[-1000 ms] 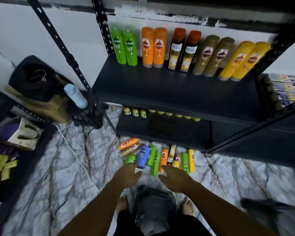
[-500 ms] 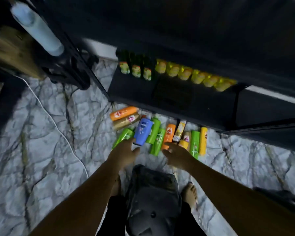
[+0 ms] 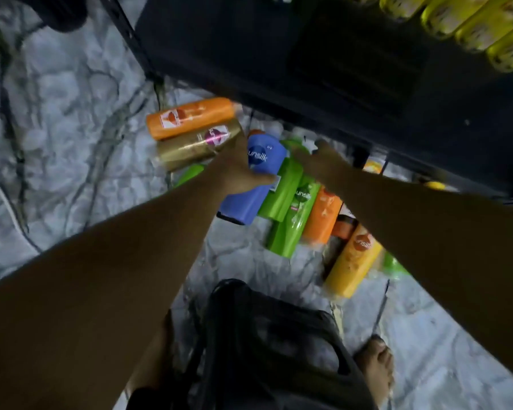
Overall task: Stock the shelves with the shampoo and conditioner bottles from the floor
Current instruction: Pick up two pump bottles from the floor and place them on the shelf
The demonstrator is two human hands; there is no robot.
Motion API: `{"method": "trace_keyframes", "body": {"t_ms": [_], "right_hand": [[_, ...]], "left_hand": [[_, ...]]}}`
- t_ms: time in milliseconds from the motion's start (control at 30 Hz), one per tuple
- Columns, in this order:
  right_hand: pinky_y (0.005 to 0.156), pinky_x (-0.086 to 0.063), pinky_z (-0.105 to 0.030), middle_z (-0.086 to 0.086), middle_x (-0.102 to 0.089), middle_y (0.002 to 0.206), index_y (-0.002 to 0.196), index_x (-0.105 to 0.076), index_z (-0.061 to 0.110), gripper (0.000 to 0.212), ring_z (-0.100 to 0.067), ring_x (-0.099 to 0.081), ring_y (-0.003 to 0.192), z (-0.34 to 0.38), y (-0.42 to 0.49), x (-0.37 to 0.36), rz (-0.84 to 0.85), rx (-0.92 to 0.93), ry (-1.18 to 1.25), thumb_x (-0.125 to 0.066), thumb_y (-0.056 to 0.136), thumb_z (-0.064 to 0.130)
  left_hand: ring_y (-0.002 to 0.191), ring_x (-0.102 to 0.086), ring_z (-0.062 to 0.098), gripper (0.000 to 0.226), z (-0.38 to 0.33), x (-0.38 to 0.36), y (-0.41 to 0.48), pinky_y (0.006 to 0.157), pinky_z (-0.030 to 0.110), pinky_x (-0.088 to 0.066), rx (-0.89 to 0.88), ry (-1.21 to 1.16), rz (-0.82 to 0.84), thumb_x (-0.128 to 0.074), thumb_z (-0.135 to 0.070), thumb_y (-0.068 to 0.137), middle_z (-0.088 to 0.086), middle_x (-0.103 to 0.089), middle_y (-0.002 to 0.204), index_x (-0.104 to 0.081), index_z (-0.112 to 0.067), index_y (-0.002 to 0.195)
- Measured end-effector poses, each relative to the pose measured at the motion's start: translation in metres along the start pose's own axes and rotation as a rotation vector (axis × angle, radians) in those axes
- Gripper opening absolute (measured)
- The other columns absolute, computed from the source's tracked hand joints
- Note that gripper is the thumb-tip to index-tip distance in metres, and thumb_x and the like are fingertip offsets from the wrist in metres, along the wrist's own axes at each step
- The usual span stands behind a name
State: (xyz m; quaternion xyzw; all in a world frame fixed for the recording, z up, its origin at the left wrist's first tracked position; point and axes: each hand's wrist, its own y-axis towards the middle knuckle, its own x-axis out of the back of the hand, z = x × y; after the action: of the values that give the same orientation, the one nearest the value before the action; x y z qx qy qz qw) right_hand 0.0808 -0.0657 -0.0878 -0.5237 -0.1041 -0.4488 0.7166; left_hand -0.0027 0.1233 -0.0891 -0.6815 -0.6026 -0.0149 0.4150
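Shampoo bottles (image 3: 190,117) of smooth coloured plastic lie bunched on the veined marble floor (image 3: 71,128) by the black metal shelf's (image 3: 279,54) front edge. They look light, stiff and slick, so grasp mid-body. The left hand (image 3: 237,173) grips the blue bottle (image 3: 249,199). I cannot tell whether the right hand (image 3: 323,161), over a green bottle (image 3: 285,190), has closed. Half a second ago both hands hovered short of the pile.

Dim, motion-blurred, perhaps lit from above, edges warped

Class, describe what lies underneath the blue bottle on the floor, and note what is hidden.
The blue bottle rests partly over a green bottle; marble floor shows beside its lower end. The left hand gripping it hides the contact along its left side.
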Motion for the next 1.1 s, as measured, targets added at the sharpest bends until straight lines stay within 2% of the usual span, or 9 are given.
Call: {"method": "trace_keyframes", "body": {"t_ms": [133, 233, 300, 400, 600, 700, 900, 1033, 1100], "right_hand": [[0.078, -0.051, -0.037, -0.017, -0.064, 0.121, 0.140, -0.049, 0.002, 0.074, -0.026, -0.058, 0.089, 0.012, 0.022, -0.007, 0.102, -0.102, -0.022, -0.049, 0.097, 0.062], [0.062, -0.048, -0.031, -0.014, -0.063, 0.104, 0.134, -0.053, -0.001, 0.076, -0.019, -0.054, 0.071, 0.013, 0.025, -0.011, 0.026, -0.065, 0.015, -0.060, 0.092, 0.061], [0.075, -0.055, -0.036, -0.011, -0.063, 0.102, 0.129, -0.057, 0.002, 0.070, -0.019, -0.056, 0.078, 0.010, 0.021, -0.012, -0.042, -0.024, 0.095, -0.069, 0.088, 0.057], [0.096, -0.054, -0.038, -0.009, -0.062, 0.129, 0.138, -0.054, 0.008, 0.082, -0.023, -0.062, 0.107, 0.009, -0.003, -0.016, -0.077, -0.034, 0.210, -0.081, 0.077, 0.056], [0.072, -0.057, -0.032, 0.001, -0.060, 0.130, 0.148, -0.046, 0.016, 0.101, -0.024, -0.067, 0.103, 0.001, -0.072, -0.028, 0.121, -0.013, 0.256, -0.095, 0.063, 0.039], [0.082, -0.049, -0.028, 0.008, -0.060, 0.119, 0.142, -0.053, 0.019, 0.089, -0.015, -0.061, 0.108, -0.010, -0.115, -0.039, 0.181, 0.110, 0.272, -0.094, 0.064, 0.019], [0.093, -0.047, -0.029, -0.003, -0.046, 0.121, 0.138, -0.056, 0.026, 0.082, -0.011, -0.051, 0.104, -0.052, -0.183, -0.076, 0.028, 0.181, 0.263, -0.092, 0.065, 0.026], [0.090, -0.041, -0.011, 0.005, -0.046, 0.131, 0.137, -0.045, 0.021, 0.083, -0.004, -0.047, 0.114, -0.064, -0.210, -0.078, 0.053, 0.357, 0.243, -0.092, 0.070, 0.030], [0.101, -0.044, -0.022, 0.004, -0.045, 0.143, 0.142, -0.041, 0.023, 0.085, -0.007, -0.046, 0.126, -0.068, -0.212, -0.076, 0.183, 0.451, 0.166, -0.090, 0.073, 0.033]], "left_hand": [[0.128, -0.056, 0.022, 0.114, 0.014, -0.011, 0.013, 0.102, 0.041, -0.050, 0.026, -0.079, -0.014, -0.092, -0.050, 0.065, 0.001, -0.051, 0.149, -0.031, -0.016, 0.155], [0.113, -0.067, 0.017, 0.112, 0.028, -0.015, 0.015, 0.093, 0.047, -0.058, 0.017, -0.172, -0.070, -0.091, -0.065, 0.045, -0.009, -0.066, 0.130, -0.047, -0.029, 0.141], [0.109, -0.069, 0.013, 0.101, 0.033, -0.015, 0.003, 0.093, 0.046, -0.058, 0.014, -0.232, -0.094, -0.093, -0.059, 0.047, -0.014, -0.069, 0.121, -0.051, -0.034, 0.136], [0.106, -0.067, 0.011, 0.093, 0.028, -0.011, -0.036, 0.094, 0.042, -0.057, 0.033, -0.340, -0.128, -0.097, -0.029, 0.058, -0.010, -0.068, 0.121, -0.046, -0.031, 0.135], [0.103, -0.065, 0.018, 0.098, 0.036, -0.021, -0.117, 0.082, 0.048, -0.059, 0.059, -0.392, -0.218, -0.093, -0.029, 0.052, -0.007, -0.059, 0.120, -0.034, -0.044, 0.129], [0.110, -0.060, 0.015, 0.096, 0.045, -0.033, -0.153, 0.086, 0.042, -0.055, 0.030, -0.370, -0.276, -0.095, -0.028, 0.054, -0.014, -0.054, 0.121, -0.035, -0.041, 0.129], [0.114, -0.061, 0.015, 0.090, 0.064, -0.054, -0.196, 0.083, 0.033, -0.054, 0.065, -0.340, -0.287, -0.098, -0.027, 0.066, -0.012, -0.057, 0.127, -0.034, -0.041, 0.127], [0.102, -0.053, -0.009, 0.081, 0.074, -0.049, -0.214, 0.072, 0.002, -0.043, 0.069, -0.342, -0.239, -0.094, -0.021, 0.072, -0.030, -0.054, 0.116, -0.036, -0.039, 0.125], [0.103, -0.049, -0.014, 0.082, 0.078, -0.042, -0.217, 0.073, -0.003, -0.040, 0.065, -0.335, -0.197, -0.093, -0.020, 0.074, -0.034, -0.049, 0.119, -0.036, -0.036, 0.131]]}}
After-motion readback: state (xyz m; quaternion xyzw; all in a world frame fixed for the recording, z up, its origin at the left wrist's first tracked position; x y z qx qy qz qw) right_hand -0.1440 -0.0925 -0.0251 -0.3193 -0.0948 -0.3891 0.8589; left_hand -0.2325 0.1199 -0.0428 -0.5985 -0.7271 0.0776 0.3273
